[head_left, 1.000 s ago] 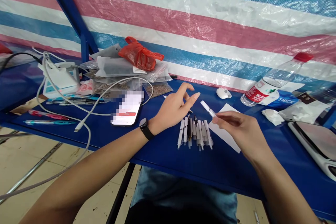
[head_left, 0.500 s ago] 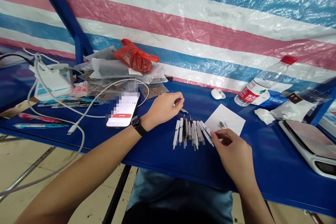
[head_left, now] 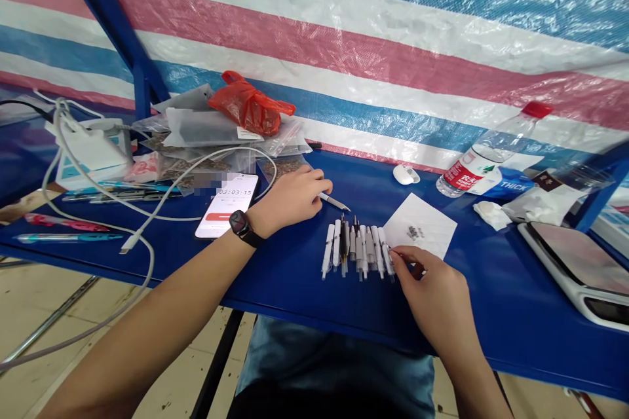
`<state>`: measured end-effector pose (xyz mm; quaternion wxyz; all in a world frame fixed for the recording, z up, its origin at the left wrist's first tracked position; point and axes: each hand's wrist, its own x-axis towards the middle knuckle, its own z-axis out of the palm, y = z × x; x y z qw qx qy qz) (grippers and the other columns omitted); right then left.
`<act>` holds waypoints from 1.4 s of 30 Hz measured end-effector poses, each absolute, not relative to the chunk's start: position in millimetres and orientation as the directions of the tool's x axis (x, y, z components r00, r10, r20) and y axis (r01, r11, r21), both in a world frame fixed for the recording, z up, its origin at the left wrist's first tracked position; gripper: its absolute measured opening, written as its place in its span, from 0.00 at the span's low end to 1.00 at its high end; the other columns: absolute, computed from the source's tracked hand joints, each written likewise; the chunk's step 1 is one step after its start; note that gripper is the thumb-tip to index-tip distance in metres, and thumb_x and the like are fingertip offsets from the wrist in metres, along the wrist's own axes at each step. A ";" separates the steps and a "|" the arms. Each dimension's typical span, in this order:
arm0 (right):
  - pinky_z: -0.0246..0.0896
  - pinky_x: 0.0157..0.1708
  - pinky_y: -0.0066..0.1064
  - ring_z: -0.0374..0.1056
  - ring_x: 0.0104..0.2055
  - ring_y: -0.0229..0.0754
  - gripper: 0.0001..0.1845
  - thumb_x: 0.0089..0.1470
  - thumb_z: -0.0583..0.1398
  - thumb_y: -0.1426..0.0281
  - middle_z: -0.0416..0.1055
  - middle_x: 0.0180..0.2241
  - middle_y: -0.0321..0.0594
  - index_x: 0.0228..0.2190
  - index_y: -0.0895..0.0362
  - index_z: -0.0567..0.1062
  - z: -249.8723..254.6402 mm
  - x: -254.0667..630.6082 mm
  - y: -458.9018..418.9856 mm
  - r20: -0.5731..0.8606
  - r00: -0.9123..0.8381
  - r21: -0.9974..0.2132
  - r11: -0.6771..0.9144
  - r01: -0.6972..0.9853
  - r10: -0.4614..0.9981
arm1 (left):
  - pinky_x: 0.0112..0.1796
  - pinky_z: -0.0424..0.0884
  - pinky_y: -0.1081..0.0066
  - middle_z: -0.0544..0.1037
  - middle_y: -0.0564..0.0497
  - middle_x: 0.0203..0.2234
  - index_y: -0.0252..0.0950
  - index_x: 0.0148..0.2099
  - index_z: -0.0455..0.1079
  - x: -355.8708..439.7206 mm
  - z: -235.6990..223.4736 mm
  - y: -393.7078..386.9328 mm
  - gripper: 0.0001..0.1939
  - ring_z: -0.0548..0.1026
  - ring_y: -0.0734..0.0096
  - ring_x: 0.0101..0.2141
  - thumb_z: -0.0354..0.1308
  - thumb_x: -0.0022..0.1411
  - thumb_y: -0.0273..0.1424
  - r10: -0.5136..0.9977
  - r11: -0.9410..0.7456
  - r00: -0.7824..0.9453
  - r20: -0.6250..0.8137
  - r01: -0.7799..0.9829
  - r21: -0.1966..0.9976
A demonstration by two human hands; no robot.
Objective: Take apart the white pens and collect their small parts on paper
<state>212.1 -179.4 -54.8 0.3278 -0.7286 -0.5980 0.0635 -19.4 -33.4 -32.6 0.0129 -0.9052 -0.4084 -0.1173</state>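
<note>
Several slim white pens (head_left: 366,250), with a few dark-tipped pieces among them, lie side by side in a row on the blue table. The thumb and fingertips of my right hand (head_left: 432,285) are closed at the near end of the rightmost white pen (head_left: 384,254). Farther back, my left hand (head_left: 292,200) has its fingers curled down over the rear end of a single white pen with a pointed tip (head_left: 336,201). Its thumb is hidden. Beside the row, a white paper square (head_left: 435,219) carries a small cluster of dark bits (head_left: 415,232).
A lit phone (head_left: 228,206) and a white cable (head_left: 147,216) lie left, near coloured pens (head_left: 69,237). Plastic bags (head_left: 250,108) pile up behind. An earbud case (head_left: 405,174), a water bottle (head_left: 472,163), crumpled tissue (head_left: 491,216) and a scale (head_left: 580,268) stand right.
My left hand has drawn back leftward, leaving more of the single white pen showing. The rightmost pens now lie straighter against the row, with my right hand still at the end one.
</note>
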 end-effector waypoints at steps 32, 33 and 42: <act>0.47 0.22 0.31 0.43 0.21 0.34 0.34 0.52 0.61 0.39 0.46 0.19 0.27 0.19 0.51 0.54 -37.3 183.7 -87.2 0.238 0.056 -0.965 0.230 0.124 0.970 | 0.31 0.62 0.71 0.68 0.54 0.27 0.36 0.40 0.67 27.5 -44.6 -72.3 0.16 0.66 0.71 0.27 0.43 0.77 0.37 0.747 -0.604 0.543 0.382 0.317 0.731; 0.50 0.23 0.31 0.45 0.22 0.34 0.32 0.54 0.61 0.43 0.47 0.20 0.28 0.19 0.51 0.55 -36.3 185.5 -89.2 0.269 0.045 -0.956 0.262 0.130 0.962 | 0.30 0.60 0.72 0.65 0.55 0.25 0.36 0.37 0.65 28.3 -42.4 -74.1 0.17 0.64 0.73 0.26 0.43 0.76 0.39 0.749 -0.552 0.567 0.344 0.245 0.797; 0.60 0.29 0.32 0.63 0.27 0.38 0.14 0.50 0.68 0.57 0.67 0.25 0.32 0.27 0.52 0.71 -29.3 204.8 -85.2 0.301 0.078 -0.954 0.300 0.013 0.951 | 0.26 0.53 0.73 0.58 0.61 0.21 0.39 0.47 0.62 20.8 -32.7 -71.5 0.12 0.57 0.75 0.21 0.47 0.74 0.41 0.763 -0.463 0.575 0.295 0.169 0.870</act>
